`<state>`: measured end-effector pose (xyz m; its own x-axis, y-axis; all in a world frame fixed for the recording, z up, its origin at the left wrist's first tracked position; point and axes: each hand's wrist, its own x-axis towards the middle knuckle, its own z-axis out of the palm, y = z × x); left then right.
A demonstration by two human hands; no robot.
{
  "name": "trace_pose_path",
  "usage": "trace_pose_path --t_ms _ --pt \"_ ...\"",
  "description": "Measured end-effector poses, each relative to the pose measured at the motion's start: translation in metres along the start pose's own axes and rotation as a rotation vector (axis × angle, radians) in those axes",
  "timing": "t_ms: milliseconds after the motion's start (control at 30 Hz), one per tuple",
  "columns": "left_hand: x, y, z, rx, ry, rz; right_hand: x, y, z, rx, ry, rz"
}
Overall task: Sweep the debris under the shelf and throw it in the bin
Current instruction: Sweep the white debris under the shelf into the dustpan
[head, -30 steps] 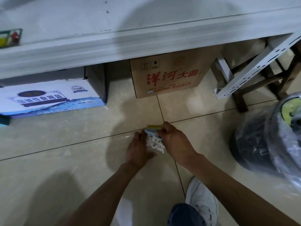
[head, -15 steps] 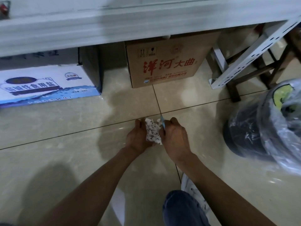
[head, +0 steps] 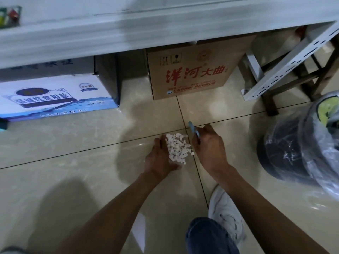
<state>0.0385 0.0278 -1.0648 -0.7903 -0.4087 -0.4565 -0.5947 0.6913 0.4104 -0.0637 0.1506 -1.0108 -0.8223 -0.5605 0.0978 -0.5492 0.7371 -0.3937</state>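
A heap of small white paper scraps point(head: 178, 149) lies in the cupped palm of my left hand point(head: 160, 158), low over the tiled floor. My right hand point(head: 208, 146) is just right of the heap, closed around a small blue brush point(head: 194, 130) whose tip points up and away. The bin point(head: 293, 143), dark and lined with a clear plastic bag, stands to the right of both hands. The white shelf point(head: 110, 33) runs across the top of the view.
Under the shelf sit a brown carton with red characters point(head: 190, 76) and a white-and-blue box point(head: 53, 96). A perforated white shelf leg point(head: 286, 66) and a dark wooden stool frame point(head: 311, 79) stand at the right. My white shoe point(head: 225, 213) and knee are below.
My hands have drawn apart: the right hand with the brush moved right, uncovering the scraps now heaped in my left palm. The view shifted slightly.
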Motion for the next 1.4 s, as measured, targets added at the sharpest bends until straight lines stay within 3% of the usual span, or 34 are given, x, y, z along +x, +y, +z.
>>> trace_pose_path --t_ms 133,233,367,500,700,867,967,1067,1233,1400 --pt "-0.003 0.006 0.009 -0.048 0.047 -0.034 -0.006 -0.023 0.013 0.015 -0.066 -0.081" --pt "-0.001 0.007 0.013 -0.053 0.08 -0.05 -0.005 -0.023 0.01 0.112 0.003 -0.074" --pt "0.001 0.0 0.011 -0.046 0.117 -0.048 -0.004 0.003 -0.005 0.181 0.142 0.039" --pt "0.003 -0.006 0.007 -0.015 0.123 -0.023 -0.006 0.025 -0.008 0.219 0.142 0.198" --pt "0.008 -0.009 0.003 -0.019 0.121 -0.02 0.003 0.043 -0.008 0.732 0.276 0.569" --pt "0.01 -0.008 -0.001 -0.007 0.1 0.016 0.012 0.06 0.007 1.323 0.445 1.018" --pt "0.008 -0.009 -0.002 -0.01 0.084 0.037 0.011 0.064 0.02 1.447 0.45 1.121" --pt "0.007 -0.014 -0.004 0.002 0.049 0.077 0.002 0.07 0.034 1.279 0.321 1.151" --pt "0.009 -0.026 -0.009 0.041 0.002 0.156 -0.02 0.08 0.047 0.474 0.084 0.712" --pt "0.012 -0.036 -0.021 0.049 -0.022 0.215 -0.028 0.08 0.048 0.172 -0.03 0.517"
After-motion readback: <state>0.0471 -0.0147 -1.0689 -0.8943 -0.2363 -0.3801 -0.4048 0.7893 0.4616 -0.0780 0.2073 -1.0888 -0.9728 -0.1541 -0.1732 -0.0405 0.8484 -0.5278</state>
